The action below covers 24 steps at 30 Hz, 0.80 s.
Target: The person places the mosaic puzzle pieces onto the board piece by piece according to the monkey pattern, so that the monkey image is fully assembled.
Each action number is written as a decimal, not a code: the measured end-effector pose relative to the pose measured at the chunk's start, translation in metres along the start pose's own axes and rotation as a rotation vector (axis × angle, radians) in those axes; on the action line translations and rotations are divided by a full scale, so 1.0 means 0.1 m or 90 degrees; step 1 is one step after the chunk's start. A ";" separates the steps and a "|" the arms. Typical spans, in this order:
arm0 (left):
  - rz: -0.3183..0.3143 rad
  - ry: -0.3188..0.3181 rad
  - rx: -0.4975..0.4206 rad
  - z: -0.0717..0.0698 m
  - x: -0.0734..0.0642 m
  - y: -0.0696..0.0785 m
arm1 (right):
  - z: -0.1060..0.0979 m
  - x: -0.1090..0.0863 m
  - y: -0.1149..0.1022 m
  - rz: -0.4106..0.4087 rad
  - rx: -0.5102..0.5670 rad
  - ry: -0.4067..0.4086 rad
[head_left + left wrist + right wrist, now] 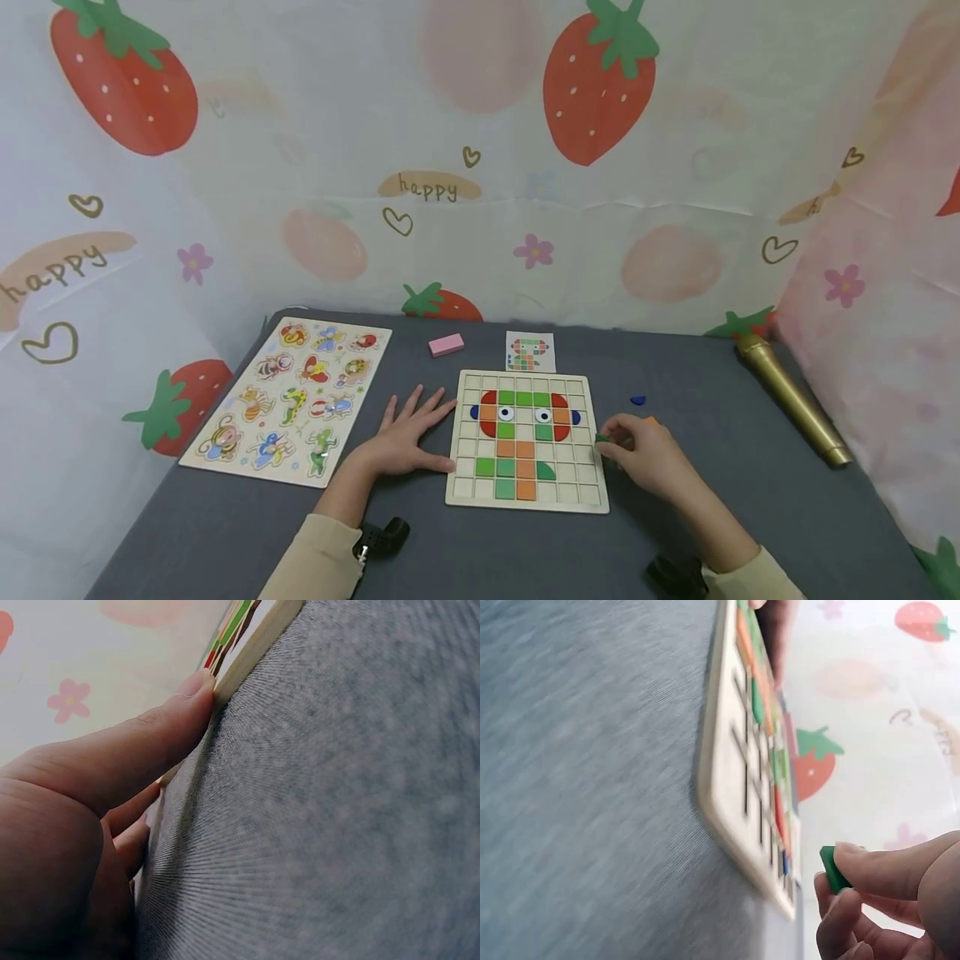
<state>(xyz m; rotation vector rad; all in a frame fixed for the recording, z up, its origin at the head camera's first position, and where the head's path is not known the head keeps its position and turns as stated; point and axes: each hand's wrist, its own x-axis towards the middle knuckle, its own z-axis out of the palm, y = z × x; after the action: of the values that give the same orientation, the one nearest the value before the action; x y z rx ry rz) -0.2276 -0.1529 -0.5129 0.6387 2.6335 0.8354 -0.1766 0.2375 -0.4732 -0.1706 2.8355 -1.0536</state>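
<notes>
In the head view a wooden grid board (570,492) lies on the table, filled partly with coloured tiles that form a face with two eyes above a stem. My left hand (405,437) rests with fingers spread at the board's left side, its thumb (180,705) touching the edge in the left wrist view. Beside the board's right edge, my right hand (641,448) pinches a small green tile (834,868) between thumb and finger. A green quarter-round tile (545,472) sits low on the grid. An orange piece (651,420) shows partly behind the right hand.
A picture card (530,352) lies just behind the board, with a pink block (446,345) to its left. A blue piece (637,401) lies beyond the right hand. An insect puzzle board (288,400) is at left, a gold microphone-like cylinder (795,404) at right.
</notes>
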 end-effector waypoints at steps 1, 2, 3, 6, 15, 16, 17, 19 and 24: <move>0.000 0.000 0.001 0.00 0.00 0.00 | 0.00 0.01 -0.02 -0.013 0.004 0.000; 0.000 -0.001 0.003 0.00 0.00 0.00 | 0.01 0.02 -0.05 -0.028 0.007 -0.002; -0.001 -0.001 0.002 0.00 -0.01 0.00 | 0.02 0.03 -0.07 -0.043 0.008 -0.004; -0.003 0.000 0.000 -0.01 -0.01 0.00 | 0.07 0.05 -0.14 -0.063 0.021 -0.011; -0.001 -0.005 0.002 0.01 0.01 -0.02 | 0.26 0.13 -0.34 -0.038 0.079 0.013; 0.000 -0.005 0.003 0.01 0.01 -0.03 | 0.29 0.14 -0.37 -0.036 0.084 0.013; 0.001 -0.006 0.004 0.01 0.01 -0.03 | 0.31 0.16 -0.39 -0.038 0.087 0.009; 0.003 -0.007 0.005 0.01 0.02 -0.02 | 0.36 0.20 -0.43 -0.046 0.086 0.000; 0.002 -0.006 -0.001 0.00 0.01 -0.01 | 0.49 0.28 -0.52 -0.071 0.095 -0.024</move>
<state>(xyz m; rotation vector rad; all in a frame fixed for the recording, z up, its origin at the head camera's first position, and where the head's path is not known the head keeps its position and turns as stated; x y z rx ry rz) -0.2288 -0.1533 -0.5138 0.6450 2.6239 0.8333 -0.1934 0.1630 -0.4783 -0.3345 2.7272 -1.2654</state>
